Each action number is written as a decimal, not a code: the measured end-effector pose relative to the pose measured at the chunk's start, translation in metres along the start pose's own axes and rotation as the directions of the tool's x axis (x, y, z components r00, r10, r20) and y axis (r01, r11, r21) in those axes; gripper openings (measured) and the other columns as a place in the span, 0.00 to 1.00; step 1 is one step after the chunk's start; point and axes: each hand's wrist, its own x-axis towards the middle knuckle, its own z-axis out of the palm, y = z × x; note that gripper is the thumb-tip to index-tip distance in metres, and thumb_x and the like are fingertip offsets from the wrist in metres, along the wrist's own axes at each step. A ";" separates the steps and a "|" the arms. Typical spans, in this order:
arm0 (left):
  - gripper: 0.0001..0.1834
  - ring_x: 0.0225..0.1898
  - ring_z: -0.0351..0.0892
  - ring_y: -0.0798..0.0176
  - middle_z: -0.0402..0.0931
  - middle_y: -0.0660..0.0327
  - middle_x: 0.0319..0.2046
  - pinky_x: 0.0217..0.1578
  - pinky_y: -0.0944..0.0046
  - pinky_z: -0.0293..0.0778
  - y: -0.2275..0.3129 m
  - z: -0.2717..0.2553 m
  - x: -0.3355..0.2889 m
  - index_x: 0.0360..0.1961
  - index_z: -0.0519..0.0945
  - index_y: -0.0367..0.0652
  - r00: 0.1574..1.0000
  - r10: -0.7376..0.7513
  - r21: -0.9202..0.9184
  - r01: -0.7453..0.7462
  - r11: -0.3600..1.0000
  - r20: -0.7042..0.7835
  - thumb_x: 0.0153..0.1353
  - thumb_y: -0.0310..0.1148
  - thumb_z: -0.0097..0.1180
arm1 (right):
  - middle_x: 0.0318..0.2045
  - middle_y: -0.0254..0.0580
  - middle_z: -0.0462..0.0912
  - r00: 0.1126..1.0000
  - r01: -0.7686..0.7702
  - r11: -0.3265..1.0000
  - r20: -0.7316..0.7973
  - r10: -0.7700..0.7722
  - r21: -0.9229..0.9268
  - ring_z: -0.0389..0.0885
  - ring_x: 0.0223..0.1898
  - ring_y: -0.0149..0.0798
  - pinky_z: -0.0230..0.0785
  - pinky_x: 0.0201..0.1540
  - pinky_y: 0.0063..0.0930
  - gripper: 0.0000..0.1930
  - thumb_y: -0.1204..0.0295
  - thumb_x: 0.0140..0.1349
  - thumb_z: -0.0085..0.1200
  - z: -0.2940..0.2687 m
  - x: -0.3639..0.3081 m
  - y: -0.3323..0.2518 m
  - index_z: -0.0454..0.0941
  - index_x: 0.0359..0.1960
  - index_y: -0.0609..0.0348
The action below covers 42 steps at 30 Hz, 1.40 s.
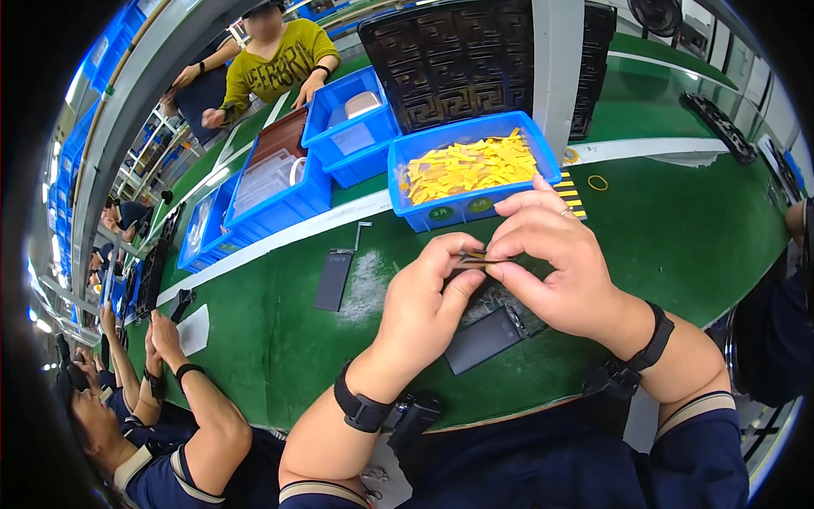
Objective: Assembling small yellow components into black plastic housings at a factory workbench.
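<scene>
My left hand (421,299) and my right hand (563,257) meet above the green bench, each pinching a small thin dark strip (476,260) with brownish edges between thumb and fingertips. The fingers partly cover it, so its exact kind is unclear. Under my hands lies a black flat battery pack (483,341) with a small connector strip along one end. To the left, a second black battery pack (334,280) rests flat, a thin silvery tab sticking out of its top. Whitish scuffing marks the green surface beside it.
Just beyond my hands stands a blue bin (441,219) filled with small yellow pieces (471,170). Other blue bins (292,204) line the left. A yellow rubber band (598,182) lies at right. Co-workers (284,64) stand across and sit at left; a grey post (557,76) rises behind.
</scene>
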 end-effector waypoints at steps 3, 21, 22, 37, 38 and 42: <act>0.19 0.34 0.81 0.58 0.80 0.56 0.29 0.33 0.63 0.73 0.009 0.002 0.000 0.50 0.68 0.40 0.999 -0.034 0.029 0.033 0.999 0.034 0.56 0.26 0.55 | 0.29 0.35 0.79 0.998 0.045 0.999 0.040 -0.045 -0.018 0.75 0.43 0.44 0.52 0.60 0.51 0.06 0.77 0.44 0.61 -0.001 0.000 -0.003 0.78 0.25 0.55; 0.12 0.33 0.75 0.77 0.80 0.63 0.33 0.35 0.75 0.70 -0.007 -0.001 0.000 0.45 0.71 0.37 0.957 -0.286 -0.414 0.275 0.868 0.037 0.60 0.27 0.53 | 0.24 0.40 0.79 0.900 -0.418 0.869 -0.010 0.436 0.263 0.77 0.29 0.38 0.68 0.35 0.29 0.05 0.75 0.48 0.59 0.009 -0.002 0.001 0.77 0.27 0.62; 0.12 0.32 0.75 0.77 0.80 0.63 0.31 0.33 0.74 0.71 -0.006 0.001 0.000 0.44 0.71 0.38 0.961 -0.278 -0.380 0.258 0.888 0.003 0.59 0.27 0.54 | 0.24 0.40 0.79 0.900 -0.418 0.870 -0.010 0.436 0.262 0.77 0.29 0.38 0.68 0.35 0.29 0.05 0.75 0.48 0.59 0.008 -0.002 0.002 0.77 0.27 0.62; 0.12 0.27 0.77 0.61 0.76 0.50 0.24 0.32 0.63 0.71 -0.028 -0.060 0.017 0.35 0.77 0.35 0.886 -0.158 0.210 0.271 0.939 -0.435 0.57 0.32 0.47 | 0.21 0.42 0.75 0.997 -0.076 0.995 0.002 0.076 0.069 0.74 0.26 0.43 0.65 0.32 0.34 0.05 0.76 0.45 0.58 0.009 -0.003 0.002 0.74 0.22 0.61; 0.13 0.28 0.78 0.58 0.77 0.49 0.25 0.32 0.62 0.70 -0.039 -0.077 0.018 0.33 0.77 0.35 0.853 -0.175 0.285 0.347 0.893 -0.491 0.56 0.33 0.46 | 0.21 0.42 0.76 0.990 -0.135 0.988 0.045 0.132 0.081 0.74 0.26 0.43 0.65 0.32 0.34 0.05 0.75 0.45 0.58 0.010 -0.003 0.001 0.75 0.23 0.62; 0.14 0.33 0.77 0.47 0.78 0.47 0.29 0.39 0.55 0.71 -0.070 -0.110 0.018 0.32 0.79 0.38 0.845 -0.274 0.618 0.525 0.585 -0.458 0.54 0.37 0.48 | 0.22 0.43 0.77 0.962 -0.260 0.959 0.117 0.247 0.113 0.75 0.27 0.44 0.67 0.33 0.35 0.06 0.74 0.47 0.57 0.011 -0.005 0.006 0.75 0.25 0.64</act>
